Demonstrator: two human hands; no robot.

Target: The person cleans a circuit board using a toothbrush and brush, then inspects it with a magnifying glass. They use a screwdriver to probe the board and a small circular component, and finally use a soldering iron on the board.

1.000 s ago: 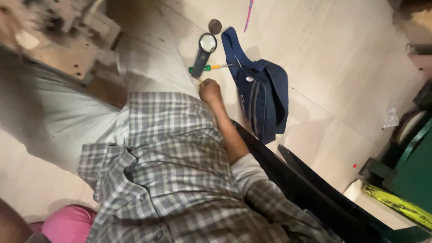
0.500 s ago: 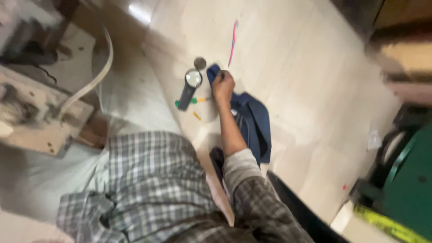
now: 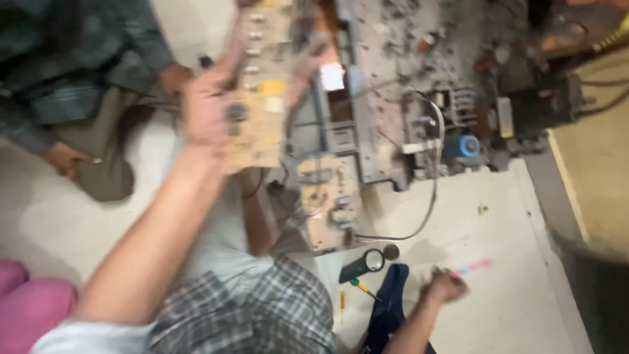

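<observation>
Head cam: left hand [image 3: 208, 108] fingers wrapped round 1 yellowish circuit board [image 3: 262, 85]; right hand [image 3: 444, 287] fisted near floor, contents unclear.

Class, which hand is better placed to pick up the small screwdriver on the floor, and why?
Right. The right hand is low beside the blue bag, close to the screwdriver; the left hand is raised, gripping a circuit board.

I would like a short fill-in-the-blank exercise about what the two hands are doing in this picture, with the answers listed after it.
1. The left hand holds up a tan circuit ____.
2. The right hand is closed above a dark ____ pouch.
3. The black torch lies on the ____.
4. Another person's hand shows at the ____ edge.

Answers: board; blue; floor; left
</observation>
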